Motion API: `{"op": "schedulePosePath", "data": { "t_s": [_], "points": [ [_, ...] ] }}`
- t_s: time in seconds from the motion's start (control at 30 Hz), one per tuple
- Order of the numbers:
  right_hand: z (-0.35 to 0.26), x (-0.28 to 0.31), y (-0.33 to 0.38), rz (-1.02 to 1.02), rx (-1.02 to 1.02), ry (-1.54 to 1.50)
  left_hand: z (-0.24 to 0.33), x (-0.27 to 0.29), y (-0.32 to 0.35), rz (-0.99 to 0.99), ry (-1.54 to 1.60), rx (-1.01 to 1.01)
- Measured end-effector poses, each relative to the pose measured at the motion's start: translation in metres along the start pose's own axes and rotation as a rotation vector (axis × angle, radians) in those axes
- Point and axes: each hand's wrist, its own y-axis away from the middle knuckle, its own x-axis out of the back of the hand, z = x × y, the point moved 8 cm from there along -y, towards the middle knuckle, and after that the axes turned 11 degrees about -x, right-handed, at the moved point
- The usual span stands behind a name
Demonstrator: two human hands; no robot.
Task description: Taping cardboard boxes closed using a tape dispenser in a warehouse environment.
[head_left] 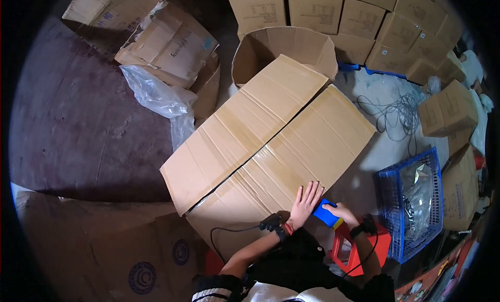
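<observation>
Stacked cartons [315,13]: piled along the far side, with more down the right edge.
Open carton [284,39]: stands behind the big carton [297,151], whose far end partly covers its mouth.
Worn cartons [177,52]: at upper left, edges torn, with clear plastic sheeting [156,93] hanging beside them.
Dark surface [94,125]: brownish-purple, spread across the left.
Marked cartons [114,239]: at lower left, bearing round dark emblems.
Cable [398,112]: a loose dark tangle on the pale floor, right of the big carton.
Blue basket [388,213]: near the right forearm, clear plastic inside.
Red stool [383,244]: partly hidden by the right forearm, close beside the basket.
Big carton's place: slantwise in front of the person, a narrow dark slit running between its two long panels.
Left hand [303,207]: open, fingers extended and close together, palm down at the big carton's near right edge.
Right hand [342,212]: closed around a blue-and-yellow tool [324,213], thumb along its top.
Tool's place: just beside the left hand, by that same edge.
</observation>
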Motion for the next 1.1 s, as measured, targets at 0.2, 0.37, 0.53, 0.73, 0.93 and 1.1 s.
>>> {"op": "schedulePosePath", "data": {
  "t_s": [0.2, 0.37, 0.53, 0.73, 0.93, 1.1],
  "points": [
    [0.019, 0.010, -0.050, 0.012, 0.034, -0.064, -0.001, 0.002, 0.001, 0.058, 0.148, 0.002],
    [0.061, -0.040, -0.119, 0.163, 0.072, 0.296, -0.002, 0.011, 0.002, 0.027, 0.166, -0.004],
    [0.089, -0.069, -0.134, 0.403, -0.018, 0.399, -0.103, 0.042, 0.013, 0.311, 0.431, 0.383],
    [0.103, -0.046, -0.112, 0.271, -0.032, 0.363, -0.207, 0.031, 0.023, 0.171, 0.065, 0.549],
    [0.112, -0.039, -0.097, 0.471, 0.031, 0.466, -0.209, 0.020, 0.025, 0.262, 0.086, 0.527],
    [0.131, -0.045, -0.104, 0.454, 0.049, 0.389, -0.216, 0.017, 0.022, 0.154, 0.045, 0.490]
  ]
}}
